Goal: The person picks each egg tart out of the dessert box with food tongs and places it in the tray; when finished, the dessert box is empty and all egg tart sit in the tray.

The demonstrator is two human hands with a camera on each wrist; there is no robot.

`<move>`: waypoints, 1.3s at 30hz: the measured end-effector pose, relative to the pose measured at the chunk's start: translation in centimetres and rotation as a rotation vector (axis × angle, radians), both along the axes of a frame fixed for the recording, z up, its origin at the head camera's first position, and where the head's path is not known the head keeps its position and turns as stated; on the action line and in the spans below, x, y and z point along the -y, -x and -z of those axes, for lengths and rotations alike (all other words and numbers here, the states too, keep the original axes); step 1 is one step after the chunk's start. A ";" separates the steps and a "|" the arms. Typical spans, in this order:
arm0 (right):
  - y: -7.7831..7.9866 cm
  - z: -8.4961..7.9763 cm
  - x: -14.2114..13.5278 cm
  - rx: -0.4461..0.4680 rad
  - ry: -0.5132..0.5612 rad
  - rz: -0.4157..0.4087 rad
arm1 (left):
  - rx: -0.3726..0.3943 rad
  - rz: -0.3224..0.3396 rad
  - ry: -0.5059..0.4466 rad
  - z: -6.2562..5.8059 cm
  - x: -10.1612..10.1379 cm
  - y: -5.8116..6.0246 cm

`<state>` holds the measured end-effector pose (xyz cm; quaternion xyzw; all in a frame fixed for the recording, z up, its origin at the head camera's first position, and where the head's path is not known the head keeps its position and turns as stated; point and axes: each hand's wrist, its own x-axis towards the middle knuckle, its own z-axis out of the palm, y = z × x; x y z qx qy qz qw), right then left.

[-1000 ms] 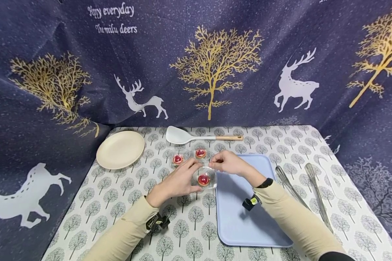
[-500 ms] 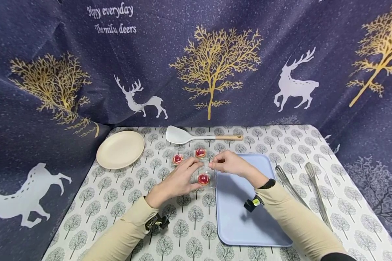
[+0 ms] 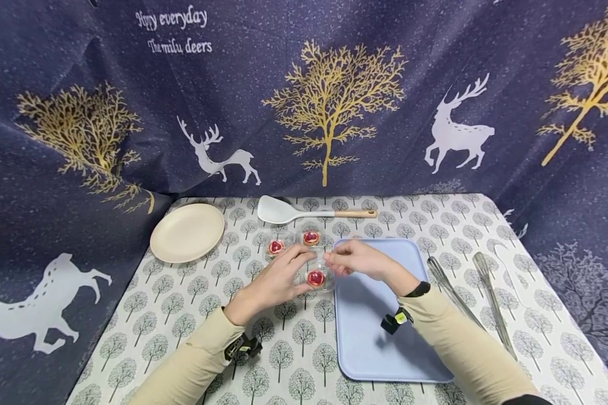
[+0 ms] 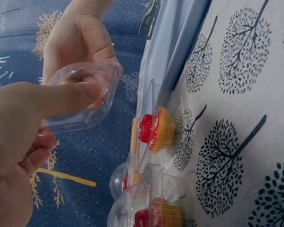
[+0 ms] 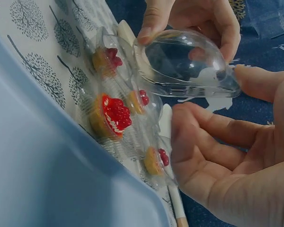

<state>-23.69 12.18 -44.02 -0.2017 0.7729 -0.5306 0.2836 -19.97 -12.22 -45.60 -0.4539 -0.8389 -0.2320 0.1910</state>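
Note:
My left hand [image 3: 278, 278] holds a clear plastic domed lid [image 5: 191, 87] by its side, thumb on one face and fingers round the other. At the lid's opposite corner is my right hand [image 3: 367, 260], its thumb against the rim and its curled fingers just below. Under both hands a small tart [image 5: 114, 116] with a red glossy topping sits in an uncovered clear plastic base. Two more tarts in clear boxes stand behind it, one tart [image 3: 276, 247] at left and another tart [image 3: 311, 238] further back. From above, the left hand hides part of the cluster.
A pale blue tray [image 3: 375, 349] lies right of the tarts, under the right forearm. A cream plate [image 3: 187, 232] is at back left. Behind the tarts lies a white spatula [image 3: 278, 210] with a wooden handle. Metal utensils [image 3: 494, 304] lie right of the tray.
The right hand has shifted slightly right, and its lower fingers have come down and spread from the earlier pinch. The left hand stays nearly in place with the lid.

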 end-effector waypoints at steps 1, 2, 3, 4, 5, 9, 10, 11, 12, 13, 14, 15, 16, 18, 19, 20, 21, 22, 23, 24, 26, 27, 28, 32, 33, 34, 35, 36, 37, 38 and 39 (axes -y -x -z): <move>-0.1 0.0 0.0 0.034 0.006 0.006 | -0.008 -0.003 -0.004 0.0 0.0 0.0; -0.2 0.0 0.0 0.066 0.012 0.008 | -0.015 -0.006 -0.009 0.0 0.0 -0.1; -0.4 0.0 -0.1 0.099 0.019 0.011 | -0.023 -0.008 -0.015 0.0 0.0 -0.1; -0.5 0.0 -0.1 0.121 0.030 0.007 | -0.029 -0.012 -0.020 -0.1 0.0 -0.2; -0.7 0.0 -0.1 0.143 0.040 0.002 | -0.035 -0.015 -0.023 -0.1 0.0 -0.2; -1.2 0.2 -0.2 0.243 0.097 -0.025 | -0.049 -0.012 -0.042 -0.2 0.0 -0.3; -1.3 0.3 -0.2 0.263 0.110 -0.036 | -0.056 -0.009 -0.044 -0.2 0.0 -0.4; -1.3 0.4 -0.3 0.290 0.124 -0.041 | -0.062 -0.005 -0.047 -0.3 0.0 -0.4; -1.4 0.5 -0.3 0.308 0.136 -0.051 | -0.073 0.001 -0.050 -0.3 0.0 -0.4; -1.5 0.6 -0.3 0.323 0.147 -0.060 | -0.083 0.005 -0.052 -0.3 0.0 -0.5; -1.5 0.7 -0.3 0.332 0.155 -0.073 | -0.095 0.011 -0.053 -0.3 0.0 -0.5; -1.6 0.8 -0.3 0.342 0.161 -0.083 | -0.106 0.017 -0.056 -0.3 0.0 -0.5; -1.7 0.8 -0.3 0.352 0.167 -0.093 | -0.112 0.023 -0.058 -0.3 0.0 -0.5; -1.8 1.0 -0.3 0.378 0.186 -0.107 | -0.127 0.033 -0.061 -0.2 0.0 -0.5; -1.9 1.1 -0.3 0.392 0.197 -0.112 | -0.131 0.036 -0.063 -0.2 0.0 -0.5; -1.9 1.2 -0.3 0.410 0.210 -0.113 | -0.136 0.039 -0.065 -0.1 0.0 -0.5; -1.9 1.3 -0.3 0.429 0.223 -0.114 | -0.141 0.043 -0.067 -0.1 0.0 -0.5; -2.0 1.5 -0.4 0.443 0.239 -0.118 | -0.148 0.045 -0.069 -0.1 -0.1 -0.5; -2.0 1.6 -0.4 0.459 0.254 -0.121 | -0.155 0.047 -0.072 0.0 -0.1 -0.5; -2.0 1.7 -0.4 0.470 0.270 -0.126 | -0.163 0.050 -0.074 0.0 -0.1 -0.6; -1.9 1.8 -0.5 0.485 0.300 -0.142 | -0.178 0.054 -0.073 0.1 -0.1 -0.6; -1.9 1.8 -0.5 0.485 0.312 -0.154 | -0.182 0.055 -0.072 0.1 -0.1 -0.6; -1.9 1.9 -0.6 0.481 0.325 -0.166 | -0.184 0.056 -0.072 0.1 -0.1 -0.6; -1.8 2.0 -0.9 0.456 0.377 -0.214 | -0.174 0.052 -0.072 -0.1 -0.1 -0.9; -1.7 2.0 -0.9 0.447 0.387 -0.221 | -0.172 0.051 -0.073 -0.1 -0.1 -0.9; -1.7 2.0 -1.0 0.437 0.394 -0.225 | -0.167 0.050 -0.076 -0.2 -0.1 -1.0; -1.7 2.0 -1.0 0.430 0.395 -0.222 | -0.163 0.049 -0.079 -0.2 -0.1 -1.0; -1.6 2.0 -1.0 0.413 0.395 -0.217 | -0.158 0.047 -0.084 -0.3 -0.1 -1.1; -1.6 1.9 -1.0 0.395 0.387 -0.202 | -0.153 0.047 -0.090 -0.3 -0.1 -1.1; -1.6 1.9 -1.0 0.376 0.378 -0.185 | -0.147 0.048 -0.097 -0.3 -0.1 -1.1; -1.6 1.8 -0.9 0.359 0.372 -0.167 | -0.142 0.052 -0.105 -0.3 -0.1 -1.1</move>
